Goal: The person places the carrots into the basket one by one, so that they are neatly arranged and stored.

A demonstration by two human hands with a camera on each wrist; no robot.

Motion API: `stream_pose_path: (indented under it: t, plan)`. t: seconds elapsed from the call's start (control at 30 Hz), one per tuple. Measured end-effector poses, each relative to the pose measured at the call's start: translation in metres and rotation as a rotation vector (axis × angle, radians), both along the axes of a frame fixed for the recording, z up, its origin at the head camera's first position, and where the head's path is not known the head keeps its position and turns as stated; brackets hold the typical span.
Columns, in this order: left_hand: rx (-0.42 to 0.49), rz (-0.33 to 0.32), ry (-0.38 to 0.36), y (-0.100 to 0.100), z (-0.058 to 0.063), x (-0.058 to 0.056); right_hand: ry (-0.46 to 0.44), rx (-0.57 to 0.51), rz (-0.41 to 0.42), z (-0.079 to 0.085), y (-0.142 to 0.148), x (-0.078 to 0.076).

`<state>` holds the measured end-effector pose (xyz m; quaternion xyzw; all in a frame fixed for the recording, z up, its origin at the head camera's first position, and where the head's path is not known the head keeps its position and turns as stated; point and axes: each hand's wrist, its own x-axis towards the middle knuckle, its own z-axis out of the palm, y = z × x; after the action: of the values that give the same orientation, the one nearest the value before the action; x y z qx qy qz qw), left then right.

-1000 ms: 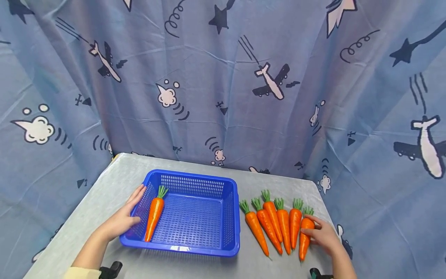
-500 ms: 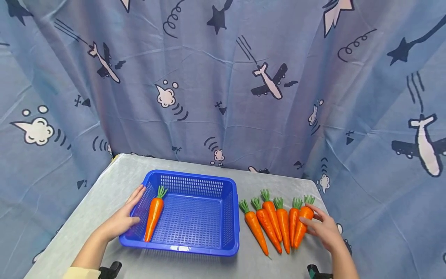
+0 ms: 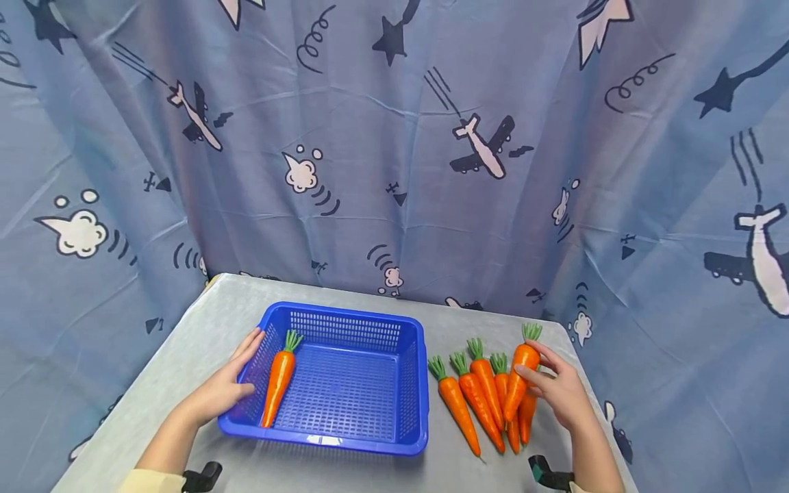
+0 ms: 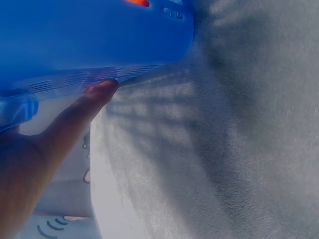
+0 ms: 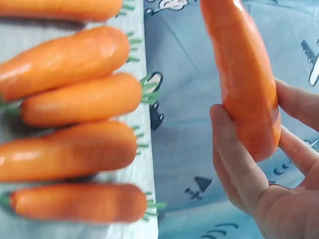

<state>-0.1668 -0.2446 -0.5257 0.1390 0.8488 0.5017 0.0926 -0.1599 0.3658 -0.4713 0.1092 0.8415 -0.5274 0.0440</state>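
Orange carrot [image 5: 244, 74], pinched aloft (right hand [image 3: 564, 392])

"Where does your widest view sit?"

"On my head, looking forward and down: curtain [image 3: 370, 137] across the upper part, table [image 3: 203, 329] along the bottom."

"And the wrists?"

"My left wrist's camera looks very closely at the basket [image 4: 89, 45]; my right wrist's faces the carrot [image 5: 244, 74] I hold, just as close, the row of carrots [image 5: 84, 99] beside it."

"What overlaps?"

"Head and left wrist share the basket and my left hand [image 3: 222, 387]; head and right wrist, the carrots and my right hand [image 3: 561, 390]."
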Motion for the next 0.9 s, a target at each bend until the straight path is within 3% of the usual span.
stream_pose_path:
  t: [0.47,0.9]
  plan:
    - [-0.002,-0.002,0.015,0.000,-0.001,0.000,0.087,-0.049,0.111,0.020,-0.050,-0.010]
    - [-0.004,-0.002,0.005,0.001,-0.001,0.000,0.138,-0.151,0.185,0.022,-0.088,-0.023]
